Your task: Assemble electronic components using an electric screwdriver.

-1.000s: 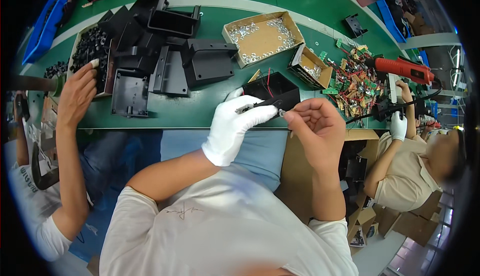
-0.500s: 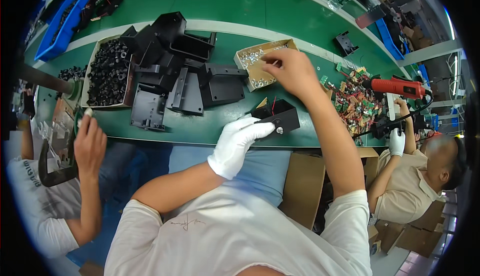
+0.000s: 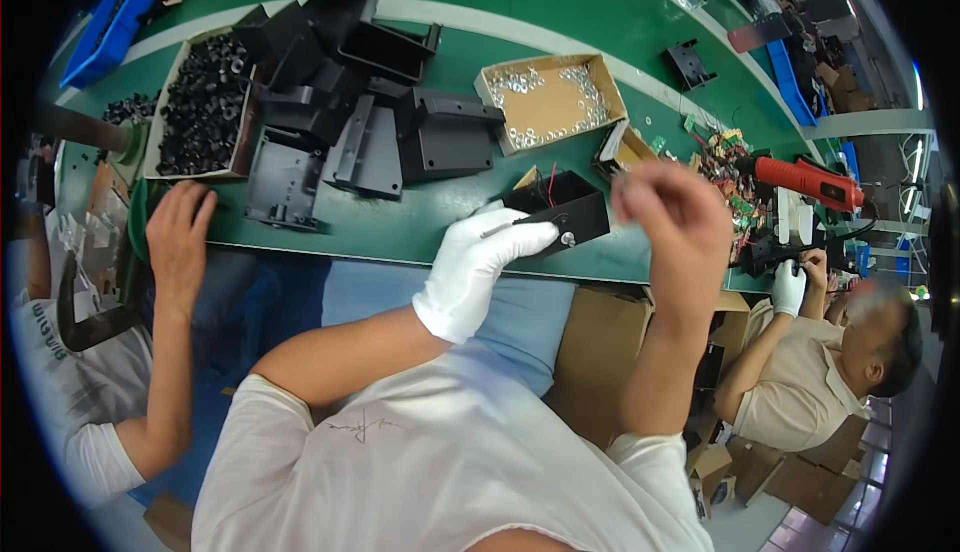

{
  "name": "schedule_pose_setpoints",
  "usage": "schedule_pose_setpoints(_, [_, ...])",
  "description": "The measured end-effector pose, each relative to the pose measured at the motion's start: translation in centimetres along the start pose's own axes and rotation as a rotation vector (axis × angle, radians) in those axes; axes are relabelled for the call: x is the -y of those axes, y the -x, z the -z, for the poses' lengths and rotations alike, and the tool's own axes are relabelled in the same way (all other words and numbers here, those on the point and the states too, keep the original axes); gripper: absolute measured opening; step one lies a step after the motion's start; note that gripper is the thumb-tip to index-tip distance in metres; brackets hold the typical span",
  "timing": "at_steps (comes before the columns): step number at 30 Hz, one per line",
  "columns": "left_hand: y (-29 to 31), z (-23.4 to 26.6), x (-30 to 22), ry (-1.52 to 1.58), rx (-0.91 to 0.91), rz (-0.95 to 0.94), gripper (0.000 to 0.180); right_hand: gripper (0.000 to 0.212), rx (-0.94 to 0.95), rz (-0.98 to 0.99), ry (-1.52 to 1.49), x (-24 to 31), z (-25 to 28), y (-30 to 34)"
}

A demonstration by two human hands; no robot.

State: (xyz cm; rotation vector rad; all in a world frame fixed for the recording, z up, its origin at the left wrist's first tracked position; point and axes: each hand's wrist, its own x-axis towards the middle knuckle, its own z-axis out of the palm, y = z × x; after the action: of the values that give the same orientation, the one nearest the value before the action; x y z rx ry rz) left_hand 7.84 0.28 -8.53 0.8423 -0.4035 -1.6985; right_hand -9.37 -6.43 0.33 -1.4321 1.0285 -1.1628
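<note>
**Gloved hand steadying the black box, bare hand hovering beside it**

The green bench (image 3: pixel 420 232) is running across the view ahead of both hands, and beyond them a heap of black housings (image 3: pixel 370 122) is lying with a carton of black knobs (image 3: pixel 200 102) to its left. Farther out from the right hand, an open carton of screws (image 3: pixel 550 102) is sitting on the bench.

The small black box (image 3: pixel 560 214) is resting at the near edge of the bench, directly ahead of the left hand (image 3: pixel 478 270) — its long axis is running left to right, tilting slightly up toward the right, with red and black wires showing in its open top. The left hand, in a white glove, is closing around the box's near-left end, fingers curling onto the side wall and a thin metal tool lying across them.

The right hand (image 3: pixel 672 230) is hanging just right of the box, raised off the bench and blurred — the fingertips look pinched together, but I cannot tell whether anything small is between them. So the box is lying to this hand's left and a little below, close by, while the left hand is the one touching it.

A neighbour's bare hand (image 3: pixel 180 237) is resting on the bench edge well off to the left; another person's gloved hand (image 3: pixel 790 287) is working far right, near a red driver (image 3: pixel 810 180).
</note>
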Motion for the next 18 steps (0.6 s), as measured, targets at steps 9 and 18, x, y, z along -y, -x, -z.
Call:
schedule_pose_setpoints(9, [0.5,-0.7,1.1,-0.299,0.009,-0.106,0.016,0.02,-0.248,-0.273,0.081,-0.7,-1.1,7.9])
schedule_pose_setpoints(18, [0.4,-0.1,1.2,-0.419,0.011,-0.175,0.018,0.023,-0.211,-0.326,0.077,-1.2,-0.5,7.0])
